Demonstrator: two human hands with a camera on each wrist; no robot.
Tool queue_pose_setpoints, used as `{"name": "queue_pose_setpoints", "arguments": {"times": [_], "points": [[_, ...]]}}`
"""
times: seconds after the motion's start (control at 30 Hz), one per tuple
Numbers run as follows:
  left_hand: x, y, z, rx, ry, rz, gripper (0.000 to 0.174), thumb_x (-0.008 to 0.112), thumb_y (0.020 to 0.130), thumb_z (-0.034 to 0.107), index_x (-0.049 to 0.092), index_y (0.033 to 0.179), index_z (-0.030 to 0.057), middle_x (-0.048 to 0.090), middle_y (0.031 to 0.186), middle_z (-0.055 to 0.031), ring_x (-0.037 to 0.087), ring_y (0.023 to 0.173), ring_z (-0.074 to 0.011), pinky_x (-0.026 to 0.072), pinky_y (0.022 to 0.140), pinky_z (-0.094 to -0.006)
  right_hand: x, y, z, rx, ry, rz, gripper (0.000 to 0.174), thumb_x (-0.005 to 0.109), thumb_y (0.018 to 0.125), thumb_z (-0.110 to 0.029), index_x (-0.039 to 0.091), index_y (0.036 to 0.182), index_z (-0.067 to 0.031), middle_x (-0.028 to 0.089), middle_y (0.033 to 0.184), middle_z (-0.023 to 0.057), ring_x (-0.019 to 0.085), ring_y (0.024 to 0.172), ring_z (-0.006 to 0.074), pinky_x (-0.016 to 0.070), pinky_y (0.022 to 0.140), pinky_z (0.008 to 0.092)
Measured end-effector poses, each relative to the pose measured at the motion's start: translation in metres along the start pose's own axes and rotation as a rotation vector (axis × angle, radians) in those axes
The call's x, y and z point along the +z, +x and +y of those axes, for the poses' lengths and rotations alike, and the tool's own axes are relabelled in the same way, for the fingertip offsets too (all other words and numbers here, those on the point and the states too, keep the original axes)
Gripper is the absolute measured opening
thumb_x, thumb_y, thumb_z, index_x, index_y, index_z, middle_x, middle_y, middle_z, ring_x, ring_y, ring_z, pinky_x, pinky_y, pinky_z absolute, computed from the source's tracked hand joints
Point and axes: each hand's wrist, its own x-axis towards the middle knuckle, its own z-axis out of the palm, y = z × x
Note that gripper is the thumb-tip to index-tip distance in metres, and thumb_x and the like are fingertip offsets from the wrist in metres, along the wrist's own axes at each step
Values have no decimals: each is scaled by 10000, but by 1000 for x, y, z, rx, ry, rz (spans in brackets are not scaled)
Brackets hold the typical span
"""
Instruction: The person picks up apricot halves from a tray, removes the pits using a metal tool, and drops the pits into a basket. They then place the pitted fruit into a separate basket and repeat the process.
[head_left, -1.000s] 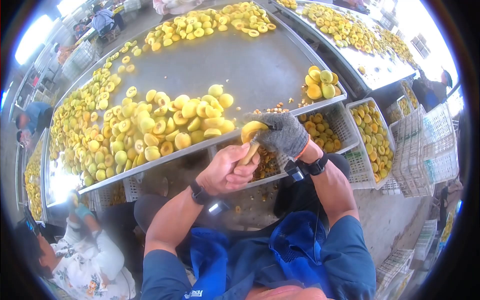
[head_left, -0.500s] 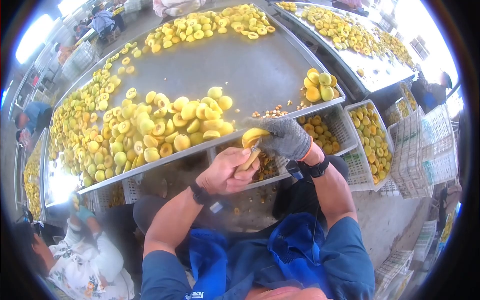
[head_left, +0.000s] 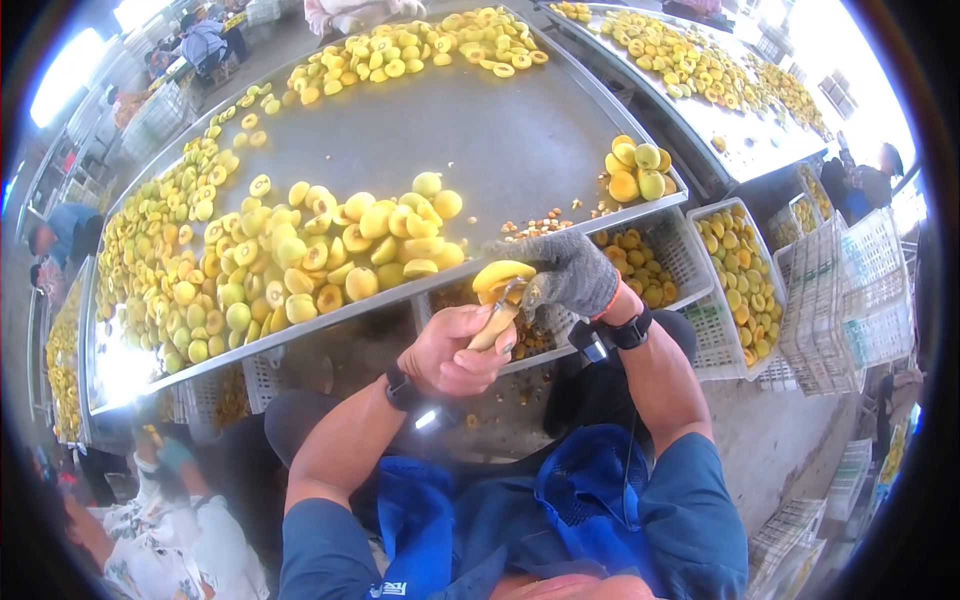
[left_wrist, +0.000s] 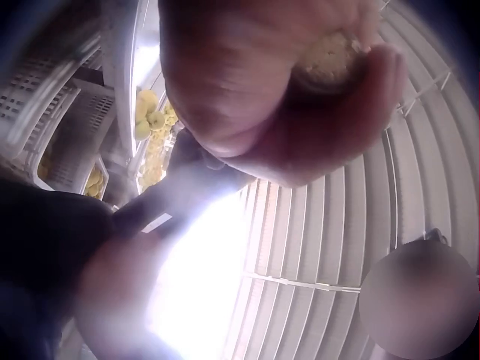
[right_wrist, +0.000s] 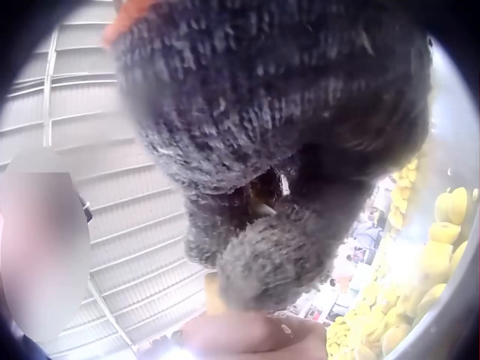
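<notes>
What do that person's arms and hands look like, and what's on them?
The right hand wears a grey knitted glove with an orange edge; the left hand is bare. Black wristbands circle both wrists. The short sleeves are dark blue.

The head view looks forward and steeply down over the broad grey metal table (head_left: 430, 130). The left wrist view, very near the bare left hand (left_wrist: 255, 90), faces up to the pale ribbed roof (left_wrist: 315, 232); both show the pale wooden handle (left_wrist: 330, 58). The right wrist view, equally close to the grey-knit-gloved right hand (right_wrist: 270, 135), shares that roof.
</notes>
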Motion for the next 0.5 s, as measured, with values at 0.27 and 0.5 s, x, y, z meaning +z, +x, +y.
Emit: {"name": "queue_pose_setpoints", "arguments": {"times": [0.27, 0.5], "points": [[-4, -4, 3, 75, 111, 110, 408, 521, 1068, 402, 589, 1058, -1, 442, 626, 18, 367, 414, -58, 326, 349, -225, -3, 3, 52, 193, 596, 161, 543, 807, 883, -205, 634, 1331, 47, 736, 1157, 104, 705, 1029, 176, 580, 893, 302], [-13, 1, 1, 170, 1357, 986, 372, 601, 1021, 374, 612, 939, 11, 577, 597, -127, 543, 457, -264, 439, 435, -378, -12, 2, 47, 344, 531, 552, 353, 736, 934, -100, 670, 1231, 79, 748, 975, 130, 720, 720, 185, 587, 574, 281]]}}
